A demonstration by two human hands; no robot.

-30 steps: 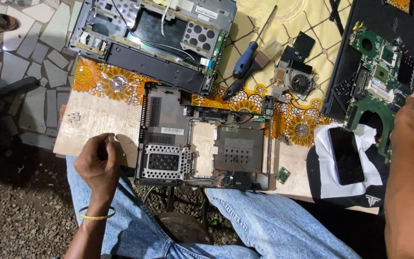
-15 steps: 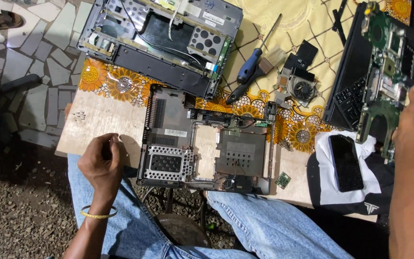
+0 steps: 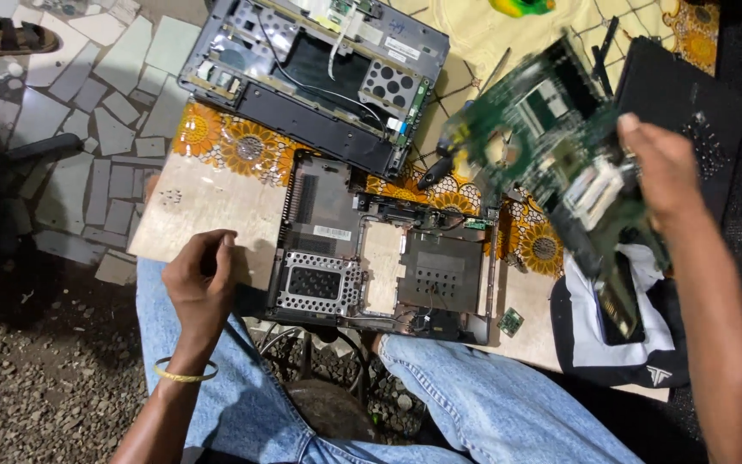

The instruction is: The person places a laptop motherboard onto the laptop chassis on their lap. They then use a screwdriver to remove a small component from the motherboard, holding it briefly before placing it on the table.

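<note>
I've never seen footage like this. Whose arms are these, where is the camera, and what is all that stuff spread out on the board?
The camera sits on a person's head and looks down, so both arms are that person's own, with knees in jeans below. The left hand rests on a pale wooden board beside an opened laptop base, stripped to its frame. The right hand lifts a green circuit board, which is blurred by motion. Behind lies another dismantled laptop shell on a sunflower-patterned cloth. A tiny green chip piece lies near the board's edge, next to a black and white cloth.
</note>
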